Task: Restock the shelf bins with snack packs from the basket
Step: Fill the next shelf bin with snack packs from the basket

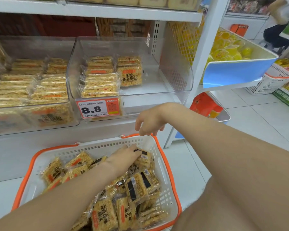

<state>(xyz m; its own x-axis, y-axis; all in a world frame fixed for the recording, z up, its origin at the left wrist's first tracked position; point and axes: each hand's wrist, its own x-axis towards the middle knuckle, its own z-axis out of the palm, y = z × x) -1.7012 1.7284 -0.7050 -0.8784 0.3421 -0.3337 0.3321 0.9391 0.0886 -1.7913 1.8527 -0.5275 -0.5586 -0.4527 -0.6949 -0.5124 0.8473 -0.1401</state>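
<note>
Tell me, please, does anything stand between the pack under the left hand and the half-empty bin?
Only the right hand, hanging over the basket's far rim, lies between the pack and the bin, which is open on top, right half bare.

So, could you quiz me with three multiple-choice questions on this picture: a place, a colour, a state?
1. Where is the left hand? A in the basket B in the clear bin C on the price tag
2. What colour is the basket's rim? A blue B orange C green
3. What does the right hand hold? A a snack pack B the price tag C nothing
Answers: 1 A, its fingers reach among the snack packs there; 2 B, orange edging rings the white walls; 3 C, its fingers hang loosely curled, empty.
</note>
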